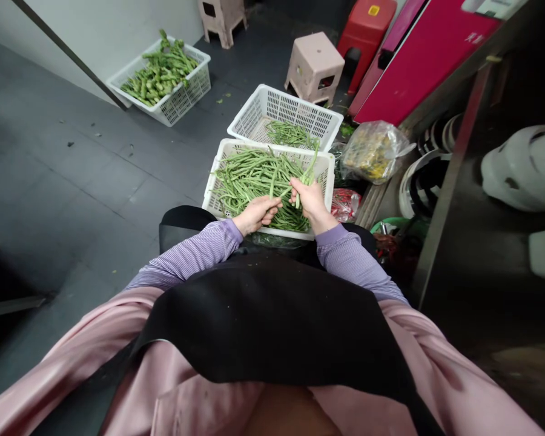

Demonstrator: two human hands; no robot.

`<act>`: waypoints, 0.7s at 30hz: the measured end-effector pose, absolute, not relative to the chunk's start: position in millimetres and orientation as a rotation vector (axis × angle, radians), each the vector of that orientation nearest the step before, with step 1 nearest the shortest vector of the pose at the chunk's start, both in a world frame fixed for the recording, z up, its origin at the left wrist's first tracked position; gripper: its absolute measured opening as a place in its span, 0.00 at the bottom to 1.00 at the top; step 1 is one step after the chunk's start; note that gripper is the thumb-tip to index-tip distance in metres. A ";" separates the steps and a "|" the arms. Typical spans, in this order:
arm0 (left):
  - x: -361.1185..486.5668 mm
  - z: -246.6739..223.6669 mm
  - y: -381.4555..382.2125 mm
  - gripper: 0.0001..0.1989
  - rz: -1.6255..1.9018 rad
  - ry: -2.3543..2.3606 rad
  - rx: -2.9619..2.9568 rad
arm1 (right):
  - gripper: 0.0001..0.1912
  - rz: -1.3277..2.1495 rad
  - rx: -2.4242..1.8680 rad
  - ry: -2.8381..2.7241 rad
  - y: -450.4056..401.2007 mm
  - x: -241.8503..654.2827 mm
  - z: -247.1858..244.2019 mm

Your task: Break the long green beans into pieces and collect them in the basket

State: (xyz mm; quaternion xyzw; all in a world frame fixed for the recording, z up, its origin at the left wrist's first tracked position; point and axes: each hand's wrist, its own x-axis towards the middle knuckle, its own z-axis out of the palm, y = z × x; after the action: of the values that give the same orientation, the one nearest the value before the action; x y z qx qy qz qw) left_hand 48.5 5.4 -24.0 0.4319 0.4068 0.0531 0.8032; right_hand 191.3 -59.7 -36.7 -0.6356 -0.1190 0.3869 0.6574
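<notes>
Long green beans fill a white plastic basket in front of my knees. Above its middle, my left hand is closed, with thumb and fingertips pinched on a bean. To its right, my right hand wraps round a small bunch of green beans, whose ends stick up past the fingers. The two hands are a short gap apart. Behind the full basket stands a second white basket, touching it, with a smaller heap of beans at its right side.
Another white basket at the upper left holds thick green stalks. Beyond are a pale stool and a red stool. Plastic bags and a metal-edged counter stand to the right. Grey floor tiles lie left.
</notes>
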 end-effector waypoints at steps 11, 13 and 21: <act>43.9 -18.7 12.2 0.13 0.024 0.648 1.062 | 0.15 0.962 -1.504 -0.354 -61.5 183.6 -32.9; 39.2 -11.1 12.2 0.12 -0.138 0.521 1.179 | 0.16 0.971 -1.533 -0.400 -61.8 184.3 -34.6; 49.8 -1.6 52.3 0.24 0.253 0.755 1.058 | 0.22 1.460 -1.288 -0.511 -70.6 188.8 -31.6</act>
State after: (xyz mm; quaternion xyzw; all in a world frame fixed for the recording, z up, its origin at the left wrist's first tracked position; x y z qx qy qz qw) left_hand 49.8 52.3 -1.6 0.4912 0.3506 0.1176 0.7886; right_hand 188.8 -70.6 -31.6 -0.5407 -0.2146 0.6129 0.5347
